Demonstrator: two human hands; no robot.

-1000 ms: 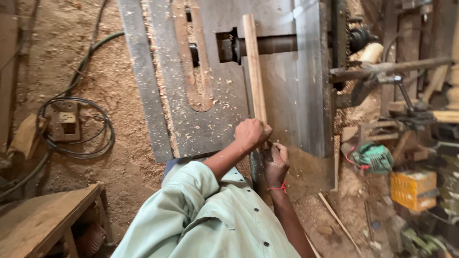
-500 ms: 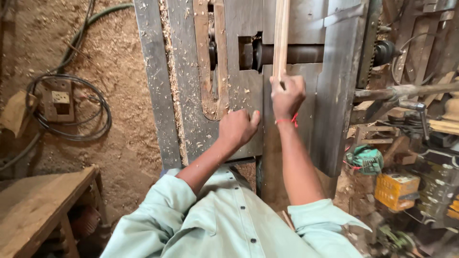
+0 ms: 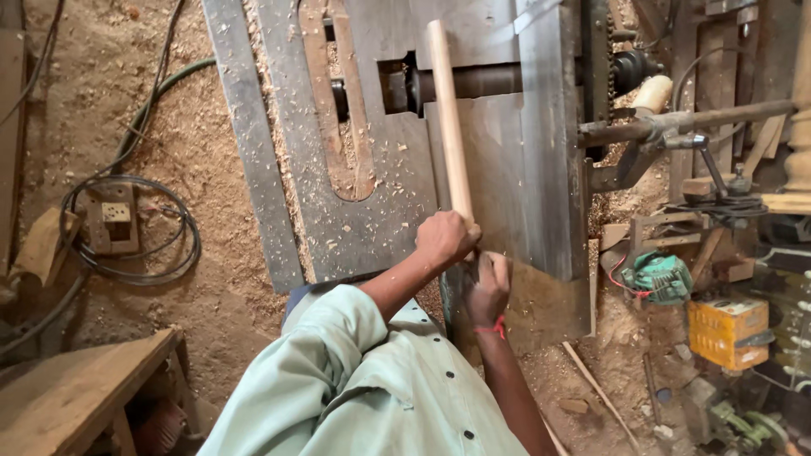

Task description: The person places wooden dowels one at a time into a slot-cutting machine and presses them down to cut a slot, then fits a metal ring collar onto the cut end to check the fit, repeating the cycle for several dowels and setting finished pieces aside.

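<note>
Now the left hand has moved from the steel machine table to grip the round wooden rod's near end; the right hand, just behind it, is closed around it too.

One wooden rod, two hands, one coiled cable, one yellow box

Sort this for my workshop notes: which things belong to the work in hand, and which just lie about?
In use: wooden rod, left hand, right hand, steel machine table.
Lying about: coiled cable, socket box, wooden bench, yellow box.
</note>
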